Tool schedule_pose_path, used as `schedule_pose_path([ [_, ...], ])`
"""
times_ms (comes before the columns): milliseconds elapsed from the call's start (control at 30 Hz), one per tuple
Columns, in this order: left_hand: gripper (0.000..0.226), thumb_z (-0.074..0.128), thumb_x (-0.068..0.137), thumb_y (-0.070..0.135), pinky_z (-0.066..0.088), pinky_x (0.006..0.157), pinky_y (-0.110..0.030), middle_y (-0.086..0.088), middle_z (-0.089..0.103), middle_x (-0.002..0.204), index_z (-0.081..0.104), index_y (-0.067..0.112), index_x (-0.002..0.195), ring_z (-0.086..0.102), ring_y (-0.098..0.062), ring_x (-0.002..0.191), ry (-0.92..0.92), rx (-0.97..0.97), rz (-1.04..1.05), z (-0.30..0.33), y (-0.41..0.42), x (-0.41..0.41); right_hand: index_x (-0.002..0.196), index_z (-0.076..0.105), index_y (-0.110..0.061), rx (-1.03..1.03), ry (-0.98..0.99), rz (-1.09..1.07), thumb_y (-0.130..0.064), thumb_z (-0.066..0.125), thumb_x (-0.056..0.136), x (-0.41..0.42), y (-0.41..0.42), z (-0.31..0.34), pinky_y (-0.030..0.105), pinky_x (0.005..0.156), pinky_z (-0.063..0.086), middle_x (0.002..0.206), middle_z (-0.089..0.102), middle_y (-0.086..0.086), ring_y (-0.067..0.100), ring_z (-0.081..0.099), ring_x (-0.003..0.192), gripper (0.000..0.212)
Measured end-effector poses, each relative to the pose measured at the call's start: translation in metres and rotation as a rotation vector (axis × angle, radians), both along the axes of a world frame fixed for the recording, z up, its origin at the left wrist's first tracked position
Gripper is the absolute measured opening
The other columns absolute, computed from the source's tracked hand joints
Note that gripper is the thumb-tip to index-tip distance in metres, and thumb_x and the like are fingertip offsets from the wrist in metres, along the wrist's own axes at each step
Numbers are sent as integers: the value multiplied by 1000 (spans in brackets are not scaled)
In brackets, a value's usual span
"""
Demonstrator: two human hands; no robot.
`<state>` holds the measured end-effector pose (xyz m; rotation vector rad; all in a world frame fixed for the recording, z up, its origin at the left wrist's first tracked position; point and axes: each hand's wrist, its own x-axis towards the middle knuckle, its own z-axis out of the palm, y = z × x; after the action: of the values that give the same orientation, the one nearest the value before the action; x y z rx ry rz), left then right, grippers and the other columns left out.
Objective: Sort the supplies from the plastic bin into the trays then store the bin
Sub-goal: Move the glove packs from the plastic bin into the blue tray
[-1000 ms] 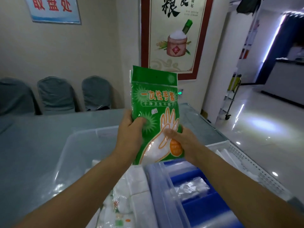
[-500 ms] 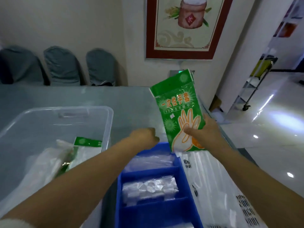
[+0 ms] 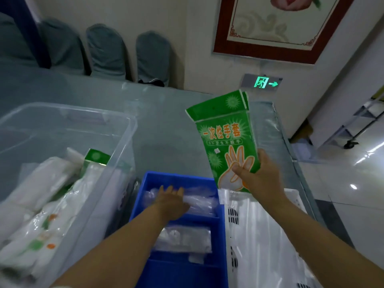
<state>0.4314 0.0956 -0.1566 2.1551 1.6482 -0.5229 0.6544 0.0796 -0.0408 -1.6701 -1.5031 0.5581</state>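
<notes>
Right hand [image 3: 262, 177]: a green pack [image 3: 227, 142] is pinched at its lower corner, thumb on the front, and held tilted above the table [image 3: 166, 129], beyond the white tray [image 3: 259, 235].
Pack print: "一次性手套" is read in orange above a hand outline; the smaller line beneath is not legible.
Left hand [image 3: 171, 201]: fingers are laid flat on clear bags [image 3: 199, 199] in the far compartment of the blue tray [image 3: 178, 271]; nothing is grasped.
Bin [image 3: 124, 129]: clear, at left, packed with white packets; one green header [image 3: 96, 156] is visible.
Wall: a green exit sign [image 3: 262, 82] with an arrow pointing right is mounted low.
</notes>
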Motion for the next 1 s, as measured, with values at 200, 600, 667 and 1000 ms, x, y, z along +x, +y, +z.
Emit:
schedule_pose_path([
  [200,42,32,98,41,39,92,-41,-15,53,126,51,14,124,50,-36,114,-17,20,32,2,-10,-1,93,52,-27,-80,-129,172,-35,74,76,-21,24,-11,40,68,56,79,68,-9,16,68,74,29],
  [600,39,33,98,37,28,101,-41,-14,59,124,50,15,126,40,-31,121,-70,177,-63,-9,-23,-13,111,55,-23,-205,-619,617,-43,69,80,-67,74,-17,30,65,44,99,70,1,22,63,85,39],
  [667,33,39,96,29,31,95,-38,-14,60,119,53,15,122,48,-32,113,-90,184,-86,-3,-26,-13,111,55,-22,-225,-711,674,-42,70,79,-70,78,-17,28,64,40,99,69,2,24,62,87,41],
  [1000,39,85,19,19,42,45,-19,6,54,47,64,28,51,53,-14,38,-120,415,-241,10,-31,-13,104,53,-24,-297,-1015,856,-44,65,80,-90,83,-45,29,65,40,100,67,0,22,57,81,34],
])
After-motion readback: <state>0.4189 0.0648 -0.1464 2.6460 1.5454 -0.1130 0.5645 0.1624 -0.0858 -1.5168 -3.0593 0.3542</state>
